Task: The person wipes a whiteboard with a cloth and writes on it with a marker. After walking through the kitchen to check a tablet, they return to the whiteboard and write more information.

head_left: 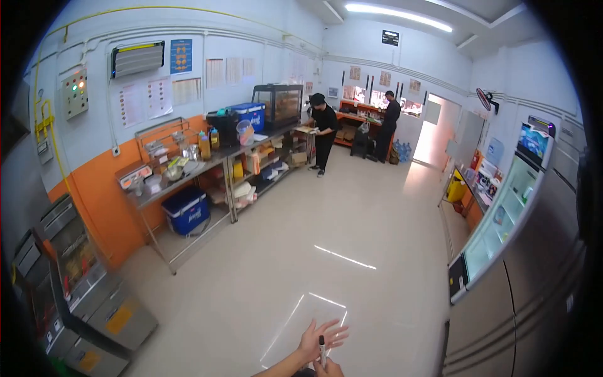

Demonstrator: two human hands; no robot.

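Note:
At the bottom of the view, my left hand (312, 342) reaches in from the lower left with its fingers spread. My right hand (330, 369) is just below it, partly cut off by the frame's lower edge. Its fingers are closed on a marker (323, 352) with a black tip end and a pale barrel, pointing up in front of my left palm. Both hands are over the shiny tiled floor (270, 270).
Along the left wall a steel table (217, 156) carries bottles and bowls, with a blue cooler (186, 210) beneath. Fryers (107, 301) stand at lower left, a glass-door fridge (502, 220) at right. Two people in black, one person (323, 122) and another person (387, 125), stand farther back.

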